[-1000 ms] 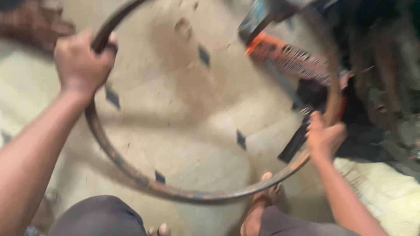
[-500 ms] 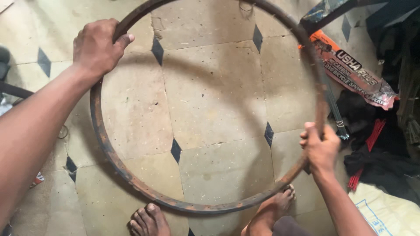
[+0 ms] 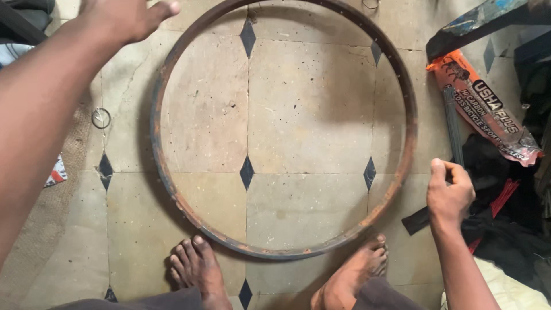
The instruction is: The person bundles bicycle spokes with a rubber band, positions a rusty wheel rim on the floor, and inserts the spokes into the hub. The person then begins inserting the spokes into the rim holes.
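The rusty wheel rim (image 3: 408, 143) lies flat on the tiled floor (image 3: 310, 109), its near arc just beyond my bare feet. Both my hands are off it: my right hand (image 3: 449, 192), loosely curled and empty, hangs just outside its right edge (the nearer one); my left hand (image 3: 123, 17), fingers spread, hovers beyond its upper-left arc.

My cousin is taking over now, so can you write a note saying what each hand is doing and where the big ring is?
Left hand: open, fingers spread, off the metal ring, just above its upper left edge.
Right hand: loosely curled beside the ring's right side, not gripping it.
Ring: rusty, lying flat on the tiled floor; both bare feet are at its near edge.
Orange packet of thin rods lies to the right.
Done: ring is down and let go. Left: cannot tell.
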